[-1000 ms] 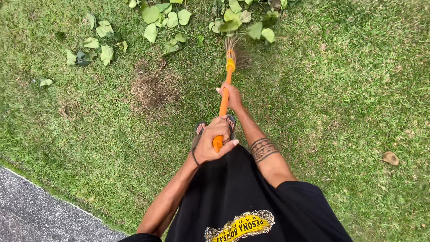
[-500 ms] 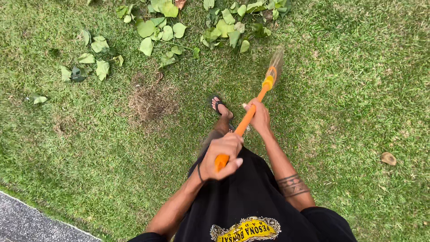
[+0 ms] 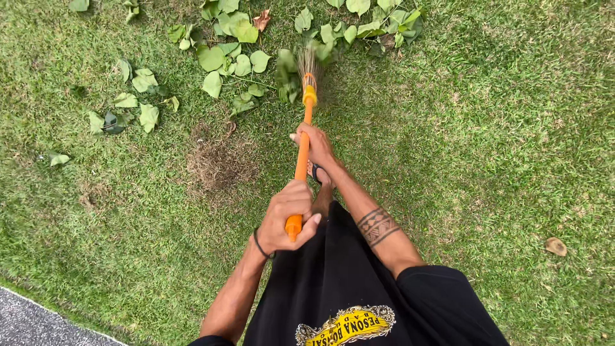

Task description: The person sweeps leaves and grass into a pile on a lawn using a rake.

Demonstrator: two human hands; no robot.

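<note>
An orange-handled broom (image 3: 302, 150) (stiff straw bristles, blurred) reached into green leaves (image 3: 225, 56) on grass (image 3: 500, 128). The left hand (image 3: 288, 218) gripped its top end; the right hand (image 3: 315, 144) clasped it midway.

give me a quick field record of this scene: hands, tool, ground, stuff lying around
left hand: wrapped around the top end of the broom handle
right hand: grips the handle lower down
broom: orange handle, straw bristles at the far end among the leaves
leaves: green, scattered across the top of the view
grass: green lawn with a dry brown patch
pavement: grey strip at bottom left corner
</note>
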